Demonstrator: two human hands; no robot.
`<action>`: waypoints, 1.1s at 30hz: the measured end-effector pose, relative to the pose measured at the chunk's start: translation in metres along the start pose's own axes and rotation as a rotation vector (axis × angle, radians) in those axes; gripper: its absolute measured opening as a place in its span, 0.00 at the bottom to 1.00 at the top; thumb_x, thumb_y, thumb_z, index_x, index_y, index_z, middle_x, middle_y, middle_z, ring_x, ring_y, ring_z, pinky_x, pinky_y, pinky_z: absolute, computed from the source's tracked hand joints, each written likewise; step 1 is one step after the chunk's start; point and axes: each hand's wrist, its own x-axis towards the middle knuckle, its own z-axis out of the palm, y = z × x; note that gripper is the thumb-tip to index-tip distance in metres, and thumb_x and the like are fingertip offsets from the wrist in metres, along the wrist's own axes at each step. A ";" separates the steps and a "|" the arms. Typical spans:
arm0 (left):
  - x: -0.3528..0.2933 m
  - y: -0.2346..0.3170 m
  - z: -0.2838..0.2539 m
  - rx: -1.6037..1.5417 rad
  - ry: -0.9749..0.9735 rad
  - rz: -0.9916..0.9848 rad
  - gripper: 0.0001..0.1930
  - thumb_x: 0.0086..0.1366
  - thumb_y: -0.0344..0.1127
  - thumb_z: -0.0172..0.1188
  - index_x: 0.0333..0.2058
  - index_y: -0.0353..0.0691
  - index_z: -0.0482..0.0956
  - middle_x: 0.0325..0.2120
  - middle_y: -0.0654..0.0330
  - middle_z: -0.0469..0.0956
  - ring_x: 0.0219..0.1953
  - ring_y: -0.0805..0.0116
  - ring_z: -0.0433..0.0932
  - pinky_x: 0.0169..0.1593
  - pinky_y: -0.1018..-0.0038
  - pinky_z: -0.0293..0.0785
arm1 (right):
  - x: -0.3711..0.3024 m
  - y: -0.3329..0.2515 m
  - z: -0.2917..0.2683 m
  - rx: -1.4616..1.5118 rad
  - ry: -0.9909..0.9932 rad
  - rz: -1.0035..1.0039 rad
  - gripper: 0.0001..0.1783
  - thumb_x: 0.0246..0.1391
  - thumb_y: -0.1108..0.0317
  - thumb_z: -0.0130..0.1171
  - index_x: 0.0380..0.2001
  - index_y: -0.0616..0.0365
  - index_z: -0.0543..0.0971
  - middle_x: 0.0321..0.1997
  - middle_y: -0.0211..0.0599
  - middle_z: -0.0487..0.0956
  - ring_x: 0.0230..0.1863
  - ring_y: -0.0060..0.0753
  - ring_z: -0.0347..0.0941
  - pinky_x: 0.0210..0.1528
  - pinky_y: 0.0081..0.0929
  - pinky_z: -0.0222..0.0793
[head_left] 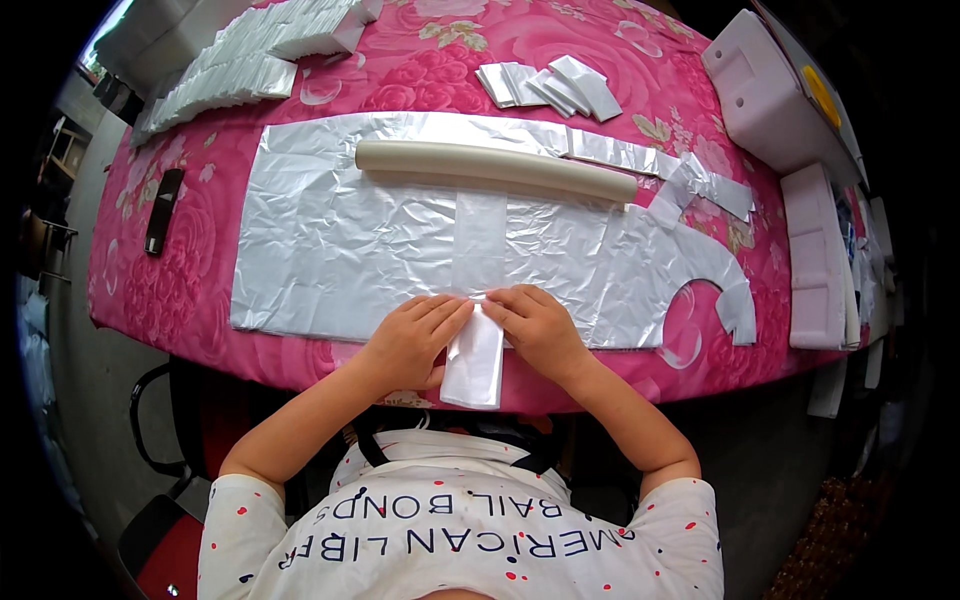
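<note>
A narrow folded white plastic apron [473, 365] lies at the front edge of the table, its lower end reaching over the edge. My left hand [422, 335] holds its left side, fingers together at the top and thumb lower down. From the right, my right hand [535, 322] pinches its upper corner. Both hands rest over a stack of flat, thin plastic aprons [330, 235], with straps and a curved neck cut-out at the right end. Across the stack lies a long beige tube [490, 170]. What my fingertips press underneath is hidden.
Several small folded packets [560, 88] lie at the back. Rows of folded white packets [230, 85] fill the back left. A dark oblong object [163, 212] lies at the left. White foam boxes [765, 95] stand at the right edge. Pink floral cloth [160, 290] covers the table.
</note>
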 end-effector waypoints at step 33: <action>0.044 -0.011 0.020 0.160 0.081 -0.172 0.29 0.47 0.32 0.59 0.50 0.29 0.66 0.51 0.49 0.68 0.52 0.56 0.67 0.54 0.65 0.65 | 0.043 0.045 -0.016 -0.113 -0.191 -0.022 0.26 0.47 0.66 0.55 0.52 0.60 0.70 0.61 0.40 0.65 0.62 0.39 0.58 0.63 0.34 0.53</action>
